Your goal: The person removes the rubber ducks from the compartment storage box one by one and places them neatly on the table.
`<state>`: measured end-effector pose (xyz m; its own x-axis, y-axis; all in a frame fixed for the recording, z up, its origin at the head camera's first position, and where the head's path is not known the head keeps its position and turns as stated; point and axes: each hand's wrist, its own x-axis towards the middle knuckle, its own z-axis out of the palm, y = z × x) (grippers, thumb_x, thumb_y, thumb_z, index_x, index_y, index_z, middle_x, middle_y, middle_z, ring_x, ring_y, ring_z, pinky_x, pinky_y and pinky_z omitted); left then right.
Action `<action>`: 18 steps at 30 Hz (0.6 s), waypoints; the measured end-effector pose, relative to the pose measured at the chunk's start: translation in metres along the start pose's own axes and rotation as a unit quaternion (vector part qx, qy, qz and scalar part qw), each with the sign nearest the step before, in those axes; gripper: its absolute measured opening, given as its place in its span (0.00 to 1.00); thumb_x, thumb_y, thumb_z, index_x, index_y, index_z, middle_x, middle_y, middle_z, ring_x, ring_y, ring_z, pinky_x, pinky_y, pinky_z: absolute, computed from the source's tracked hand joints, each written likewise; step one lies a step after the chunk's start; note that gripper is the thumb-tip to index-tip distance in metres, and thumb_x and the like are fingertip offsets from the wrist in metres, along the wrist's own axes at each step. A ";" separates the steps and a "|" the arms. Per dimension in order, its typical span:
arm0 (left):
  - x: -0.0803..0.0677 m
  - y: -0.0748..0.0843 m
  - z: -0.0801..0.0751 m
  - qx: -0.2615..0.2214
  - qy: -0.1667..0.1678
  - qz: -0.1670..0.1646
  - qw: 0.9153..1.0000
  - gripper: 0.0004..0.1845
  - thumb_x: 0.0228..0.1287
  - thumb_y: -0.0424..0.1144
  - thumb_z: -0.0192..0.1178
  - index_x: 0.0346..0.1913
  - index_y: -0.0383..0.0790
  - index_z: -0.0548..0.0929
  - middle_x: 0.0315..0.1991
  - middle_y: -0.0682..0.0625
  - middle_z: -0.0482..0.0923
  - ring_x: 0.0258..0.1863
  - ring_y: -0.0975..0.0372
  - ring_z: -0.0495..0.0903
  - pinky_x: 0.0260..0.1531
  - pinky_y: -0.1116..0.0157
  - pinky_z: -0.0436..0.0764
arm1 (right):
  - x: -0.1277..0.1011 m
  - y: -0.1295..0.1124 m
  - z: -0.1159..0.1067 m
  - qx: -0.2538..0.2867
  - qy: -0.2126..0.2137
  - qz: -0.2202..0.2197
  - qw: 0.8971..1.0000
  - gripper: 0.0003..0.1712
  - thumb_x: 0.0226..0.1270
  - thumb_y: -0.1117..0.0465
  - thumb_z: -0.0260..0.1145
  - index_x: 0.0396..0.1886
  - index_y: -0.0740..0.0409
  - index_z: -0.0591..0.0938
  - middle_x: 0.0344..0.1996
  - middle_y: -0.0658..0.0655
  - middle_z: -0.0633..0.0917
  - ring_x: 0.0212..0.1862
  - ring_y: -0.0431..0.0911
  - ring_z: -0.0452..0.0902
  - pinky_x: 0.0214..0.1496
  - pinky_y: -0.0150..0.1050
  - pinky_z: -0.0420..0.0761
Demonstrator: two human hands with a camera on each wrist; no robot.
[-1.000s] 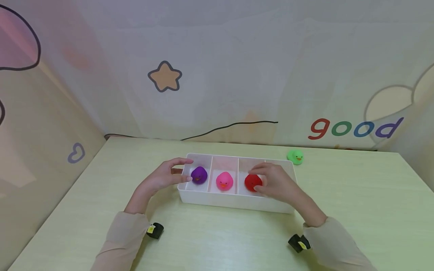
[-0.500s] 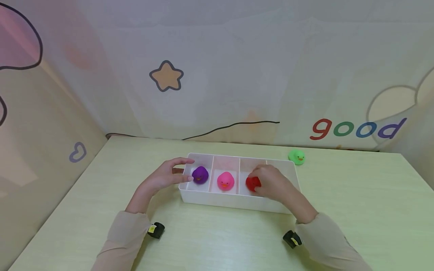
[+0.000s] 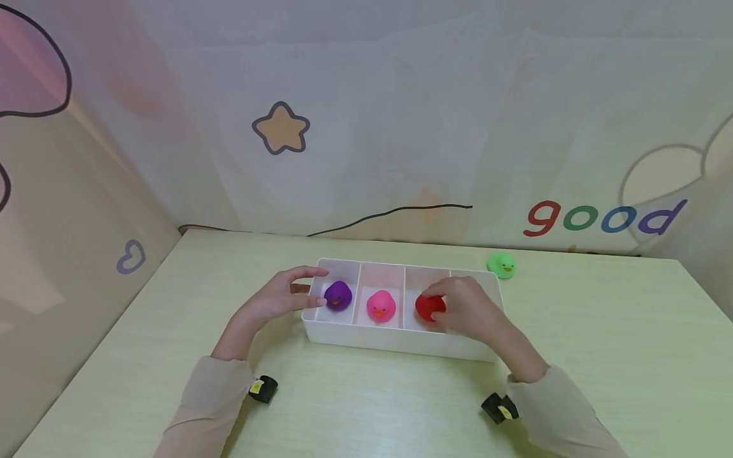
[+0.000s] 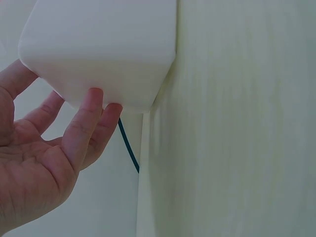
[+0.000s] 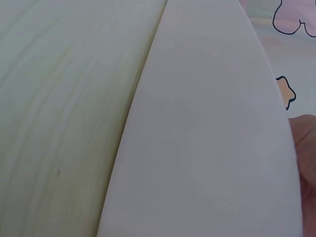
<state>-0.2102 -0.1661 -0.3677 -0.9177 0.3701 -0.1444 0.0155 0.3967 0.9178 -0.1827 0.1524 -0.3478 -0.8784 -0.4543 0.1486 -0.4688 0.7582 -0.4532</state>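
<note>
While our left hand [image 3: 279, 299] steadies the left end of the white tray [image 3: 395, 340], fingers [image 4: 88, 129] relaxed and lightly touching its wall, our right hand [image 3: 466, 308] has its fingers curled round the red duck [image 3: 428, 307] in the third compartment from the left. Purple duck [image 3: 338, 296] and pink duck [image 3: 380, 305] sit in the two compartments left of it. A green duck [image 3: 501, 264] is on the desk [image 3: 601, 356], far right of the tray.

right hand [image 3: 466, 308]: drawn back slightly toward the person since half a second ago; wrist and sleeve shifted rightward.
red duck [image 3: 428, 307]: more of it uncovered than half a second ago; fingers curled over its right side, third compartment of the white tray [image 3: 395, 340].
</note>
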 end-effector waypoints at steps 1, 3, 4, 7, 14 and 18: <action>0.000 0.000 0.000 0.001 0.001 0.000 1.000 0.30 0.54 0.38 0.65 0.61 0.39 0.69 0.64 0.43 0.60 0.59 0.45 0.66 0.50 0.55 0.75 | -0.001 0.000 -0.001 0.005 0.005 -0.002 1.000 0.16 0.45 0.70 0.72 0.38 0.63 0.84 0.35 0.58 0.84 0.40 0.51 0.76 0.36 0.39 0.81; 0.000 0.000 0.000 0.002 0.003 0.000 1.000 0.30 0.54 0.38 0.65 0.61 0.39 0.69 0.64 0.43 0.60 0.59 0.45 0.67 0.51 0.54 0.74 | -0.003 0.001 -0.002 0.013 0.017 -0.008 1.000 0.17 0.44 0.70 0.72 0.39 0.64 0.84 0.36 0.58 0.84 0.40 0.51 0.76 0.36 0.39 0.81; 0.000 0.000 0.000 0.002 0.003 -0.001 1.000 0.30 0.54 0.38 0.65 0.61 0.39 0.69 0.64 0.43 0.60 0.59 0.45 0.67 0.51 0.54 0.74 | -0.004 0.001 -0.002 0.014 0.024 -0.012 1.000 0.17 0.44 0.70 0.72 0.39 0.64 0.83 0.36 0.58 0.84 0.39 0.51 0.77 0.35 0.38 0.81; 0.001 0.000 0.000 0.003 0.006 -0.002 1.000 0.30 0.54 0.38 0.65 0.61 0.40 0.69 0.64 0.43 0.60 0.59 0.45 0.66 0.51 0.54 0.74 | -0.006 0.003 -0.005 0.024 0.042 -0.024 0.999 0.18 0.44 0.69 0.73 0.40 0.64 0.83 0.35 0.57 0.84 0.36 0.49 0.76 0.32 0.37 0.80; 0.001 -0.001 0.000 0.002 0.004 0.000 1.000 0.31 0.53 0.38 0.66 0.61 0.40 0.69 0.64 0.43 0.60 0.58 0.45 0.67 0.51 0.54 0.74 | -0.012 0.008 -0.013 0.073 0.075 -0.037 0.994 0.18 0.46 0.71 0.71 0.42 0.65 0.83 0.36 0.58 0.84 0.39 0.51 0.78 0.41 0.47 0.81; 0.000 0.000 0.000 0.000 0.004 0.002 1.000 0.31 0.53 0.39 0.66 0.61 0.40 0.69 0.64 0.43 0.60 0.58 0.45 0.67 0.51 0.54 0.74 | -0.014 0.009 -0.017 0.106 0.083 -0.015 0.991 0.20 0.48 0.72 0.69 0.44 0.66 0.82 0.41 0.62 0.83 0.44 0.55 0.78 0.43 0.49 0.80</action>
<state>-0.2104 -0.1665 -0.3678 -0.9204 0.3656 -0.1384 0.0186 0.3947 0.9186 -0.1762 0.1729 -0.3390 -0.8760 -0.3779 0.2997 -0.4800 0.6227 -0.6180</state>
